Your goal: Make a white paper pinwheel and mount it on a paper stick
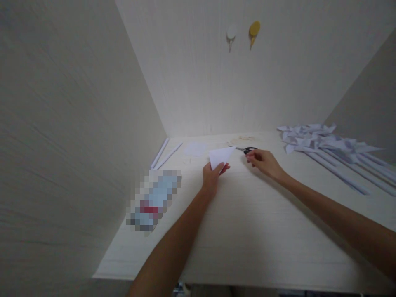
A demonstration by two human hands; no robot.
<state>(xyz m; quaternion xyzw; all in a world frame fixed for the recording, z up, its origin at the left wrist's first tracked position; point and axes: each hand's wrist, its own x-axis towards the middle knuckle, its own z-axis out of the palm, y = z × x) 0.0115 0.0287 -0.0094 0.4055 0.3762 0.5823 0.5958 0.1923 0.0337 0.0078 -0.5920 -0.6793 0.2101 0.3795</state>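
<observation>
In my left hand (213, 175) is a folded piece of white paper (221, 156), held between thumb and fingers. It has a triangular shape, with one corner pointing right towards the scissors. My right hand (262, 161) has its fingers curled together at the black handles of the scissors (246, 150). The blades point left, behind the paper's right corner. Part of the handles is hidden by the fingers. A flat white sheet (194, 148) lies on the table behind my left hand.
Several white paper pinwheels (324, 140) with rolled paper sticks (337, 171) are piled at the right. Two paper rolls (160, 153) lie at the left wall, behind a blurred pale-blue item (159, 198). White and yellow hooks (254, 29) are on the back wall.
</observation>
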